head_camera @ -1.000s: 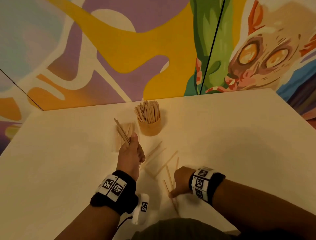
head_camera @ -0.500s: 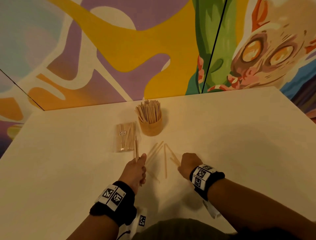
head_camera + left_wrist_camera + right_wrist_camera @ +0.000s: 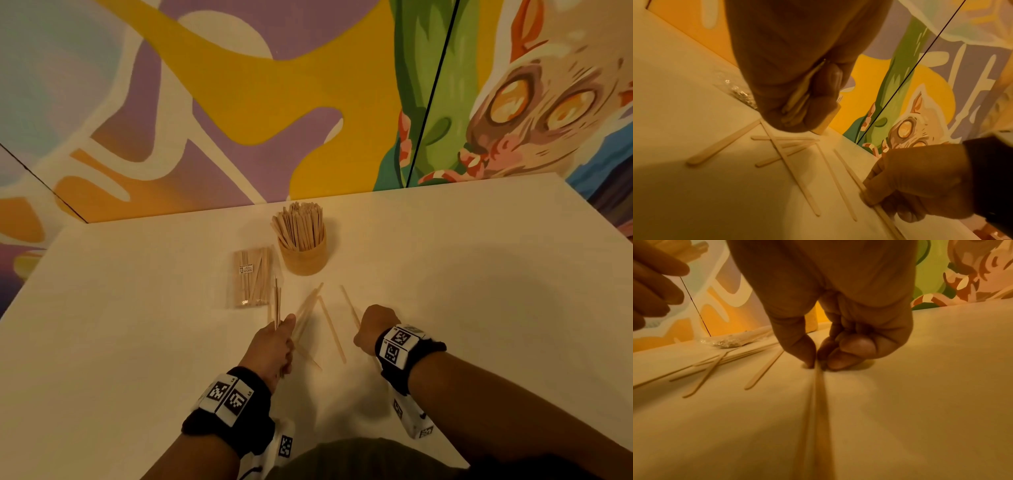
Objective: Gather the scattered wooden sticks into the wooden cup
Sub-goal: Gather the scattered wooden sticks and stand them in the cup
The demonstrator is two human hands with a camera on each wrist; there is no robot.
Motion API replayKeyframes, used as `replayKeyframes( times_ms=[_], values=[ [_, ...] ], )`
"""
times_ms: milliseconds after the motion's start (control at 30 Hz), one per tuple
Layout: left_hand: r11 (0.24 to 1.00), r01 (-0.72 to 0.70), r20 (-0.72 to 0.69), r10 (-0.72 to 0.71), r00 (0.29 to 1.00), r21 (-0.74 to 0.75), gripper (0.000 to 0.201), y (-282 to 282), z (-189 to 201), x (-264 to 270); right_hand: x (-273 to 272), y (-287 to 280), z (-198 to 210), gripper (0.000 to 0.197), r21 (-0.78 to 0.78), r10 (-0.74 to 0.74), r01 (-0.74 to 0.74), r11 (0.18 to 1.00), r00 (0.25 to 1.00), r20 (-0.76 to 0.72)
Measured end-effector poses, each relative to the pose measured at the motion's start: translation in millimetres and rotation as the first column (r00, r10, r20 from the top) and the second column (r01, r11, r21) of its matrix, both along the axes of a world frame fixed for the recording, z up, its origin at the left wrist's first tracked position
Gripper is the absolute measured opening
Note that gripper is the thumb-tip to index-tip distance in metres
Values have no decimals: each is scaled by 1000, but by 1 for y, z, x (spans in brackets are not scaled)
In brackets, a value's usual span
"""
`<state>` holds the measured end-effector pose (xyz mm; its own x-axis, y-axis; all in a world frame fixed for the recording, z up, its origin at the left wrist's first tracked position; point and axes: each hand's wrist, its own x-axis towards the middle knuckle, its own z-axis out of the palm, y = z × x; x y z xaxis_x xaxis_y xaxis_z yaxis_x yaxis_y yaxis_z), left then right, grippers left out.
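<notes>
A round wooden cup packed with upright sticks stands near the table's far edge. Several loose flat wooden sticks lie scattered on the table in front of it, also seen as loose sticks and loose sticks. My left hand grips a small bundle of sticks that points toward the cup; the bundle shows in my curled fingers. My right hand presses down on the table and pinches one stick between thumb and fingertips; the right hand holds that stick's middle.
A clear plastic packet of sticks lies left of the cup. The white table ends at a painted wall behind the cup. My dark lap is at the near edge.
My left hand drew back from beside the cup toward me, still holding its sticks. My right hand shifted forward and right onto another stick. The loose sticks lie differently.
</notes>
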<state>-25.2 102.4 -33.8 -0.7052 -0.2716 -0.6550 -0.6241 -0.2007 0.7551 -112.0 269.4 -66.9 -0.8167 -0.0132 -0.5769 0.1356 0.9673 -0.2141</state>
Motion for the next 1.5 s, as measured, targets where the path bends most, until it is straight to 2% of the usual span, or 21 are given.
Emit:
replayKeyframes(
  times_ms=[167, 267, 467, 633, 767, 867, 933, 1000, 1100, 1167, 1267, 1333, 1400, 1500],
  values=[
    [1000, 1, 6, -1, 1000, -10, 29, 1, -2, -3, -3, -1, -2, 27, 32, 33, -33, 999, 999, 14],
    [1000, 0, 6, 0, 1000, -6, 28, 2, -5, -4, 0, -4, -4, 30, 73, 104, -104, 992, 995, 3],
    [1000, 0, -24, 0, 1000, -16, 29, 2, -5, -8, 8, 0, -12, 23, 79, 222, -214, 974, 970, -97],
    [999, 12, -37, -14, 999, -38, 33, -1, -3, -9, 3, 9, 0, 26, 50, 166, -163, 985, 983, -79],
    [996, 31, -43, -35, 998, -87, 37, -3, -2, -8, -1, 15, 24, 31, -39, 131, -134, 990, 989, -61],
    [978, 104, -76, -120, 990, -183, 34, -4, -3, -5, -2, 9, 49, 26, -170, 176, -188, 967, 981, -81],
    [954, 159, -110, -192, 975, -254, 33, -5, -6, -3, 1, -2, 65, 31, -325, 171, -195, 925, 980, -102],
    [939, 193, -147, -241, 959, -285, 35, -5, -7, -3, 8, -15, 78, 21, -502, 154, -185, 845, 983, -102],
    [973, 168, -199, -199, 960, -160, 47, -3, -5, -5, 23, -33, 87, 8, -641, 177, -177, 747, 982, -65],
    [986, 152, -224, -164, 961, -68, 59, -4, -3, -6, 30, -42, 89, 8, -690, 162, -133, 711, 987, -23],
    [991, 128, -245, -136, 960, -50, 82, -8, -5, -5, 30, -51, 89, 13, -733, 89, -27, 680, 995, 46],
    [989, 141, -265, -149, 953, -47, 90, -9, -7, -4, 30, -55, 89, 14, -722, 68, -3, 692, 996, 61],
    [985, 166, -284, -171, 944, -41, 83, -7, -7, -3, 31, -59, 88, 12, -694, 94, -29, 719, 994, 55],
    [993, 121, -299, -116, 947, -2, 54, -4, -3, -2, 34, -65, 82, 13, -698, 110, -22, 716, 991, 81]
  ],
)
